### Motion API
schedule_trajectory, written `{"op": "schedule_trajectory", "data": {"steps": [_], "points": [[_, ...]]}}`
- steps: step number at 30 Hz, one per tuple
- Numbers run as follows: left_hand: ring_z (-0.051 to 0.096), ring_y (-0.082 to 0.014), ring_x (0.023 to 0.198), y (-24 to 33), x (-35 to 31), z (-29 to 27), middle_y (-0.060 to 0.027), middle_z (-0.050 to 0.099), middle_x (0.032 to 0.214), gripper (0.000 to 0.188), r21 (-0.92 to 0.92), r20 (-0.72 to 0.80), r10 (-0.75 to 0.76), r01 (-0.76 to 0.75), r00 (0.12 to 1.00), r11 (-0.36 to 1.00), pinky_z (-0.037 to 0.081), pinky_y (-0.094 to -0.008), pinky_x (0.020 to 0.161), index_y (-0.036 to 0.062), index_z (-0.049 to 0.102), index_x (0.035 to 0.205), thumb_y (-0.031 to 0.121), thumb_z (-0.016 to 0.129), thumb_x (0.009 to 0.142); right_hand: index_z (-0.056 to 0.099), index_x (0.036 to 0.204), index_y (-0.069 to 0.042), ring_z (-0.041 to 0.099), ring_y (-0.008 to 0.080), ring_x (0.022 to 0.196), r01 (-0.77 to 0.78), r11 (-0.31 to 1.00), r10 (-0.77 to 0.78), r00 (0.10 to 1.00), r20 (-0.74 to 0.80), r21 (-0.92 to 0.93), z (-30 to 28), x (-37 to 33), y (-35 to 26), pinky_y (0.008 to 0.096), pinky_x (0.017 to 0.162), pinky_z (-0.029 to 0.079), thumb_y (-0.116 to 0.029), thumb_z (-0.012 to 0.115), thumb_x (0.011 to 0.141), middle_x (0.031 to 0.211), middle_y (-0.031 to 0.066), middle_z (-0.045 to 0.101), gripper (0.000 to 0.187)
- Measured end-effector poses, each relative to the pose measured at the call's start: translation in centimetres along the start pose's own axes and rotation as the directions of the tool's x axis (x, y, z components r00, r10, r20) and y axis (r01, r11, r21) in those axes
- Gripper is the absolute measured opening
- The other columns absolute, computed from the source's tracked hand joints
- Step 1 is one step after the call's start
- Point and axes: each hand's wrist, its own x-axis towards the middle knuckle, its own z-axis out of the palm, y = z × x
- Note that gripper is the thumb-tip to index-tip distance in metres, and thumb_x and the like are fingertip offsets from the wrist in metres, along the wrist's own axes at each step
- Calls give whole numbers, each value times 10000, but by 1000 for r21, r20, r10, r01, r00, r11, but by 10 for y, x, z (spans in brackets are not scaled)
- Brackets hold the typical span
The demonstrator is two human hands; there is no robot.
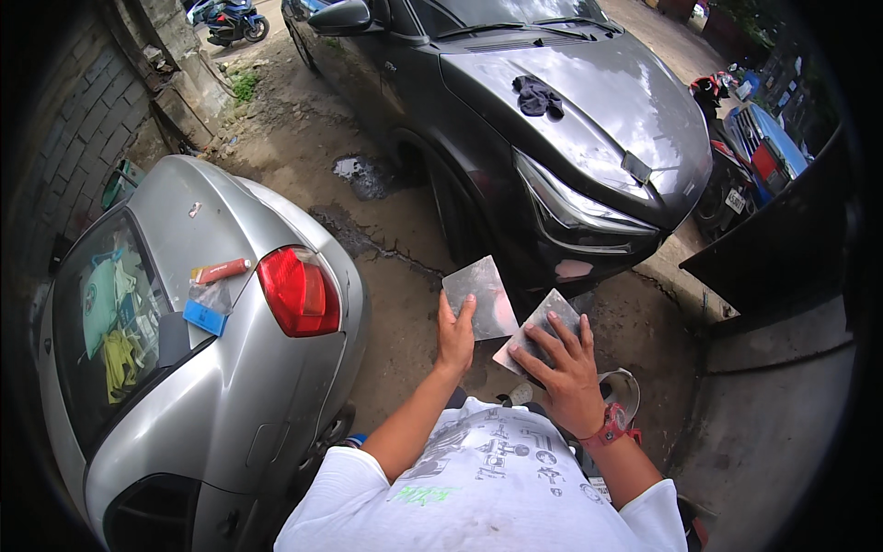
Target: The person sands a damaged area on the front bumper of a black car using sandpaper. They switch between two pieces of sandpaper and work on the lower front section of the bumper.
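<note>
One plate (489, 299) is gripped by the left hand (453, 340), a second plate (559, 304) by the right hand (572, 379), fingers spread.

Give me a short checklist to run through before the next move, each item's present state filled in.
1. Left hand grips the flat plate: ok.
2. Right hand on the second plate: ok.
3. Gap between plates: cannot tell; their edges meet in this view.
4. Dark car's hood free of cloth: not ok; dark cloth lies there.
5. Blue box set down: ok, on the silver car.
</note>
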Motion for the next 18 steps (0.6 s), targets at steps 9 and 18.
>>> {"op": "schedule_trajectory", "data": {"steps": [9, 18], "points": [[679, -146, 1182, 13, -9, 19, -68, 698, 1322, 354, -179, 261, -114, 164, 958, 970, 570, -341, 1025, 61, 562, 1469, 163, 644, 1140, 566, 1582, -194, 436, 532, 1553, -360, 931, 364, 909, 204, -56, 12, 20, 35, 606, 1227, 436, 12, 589, 970, 1635, 247, 475, 646], [675, -157, 1102, 13, -2, 16, -90, 737, 1236, 351, -47, 193, 13, -4, 981, 999, 547, -345, 984, 11, 617, 1386, 252, 654, 1133, 635, 1538, -229, 441, 437, 1573, -197, 971, 201, 979, 20, -132, 6, 6, 29, 773, 1268, 243, 8, 647, 927, 1590, 135, 556, 656]]}}
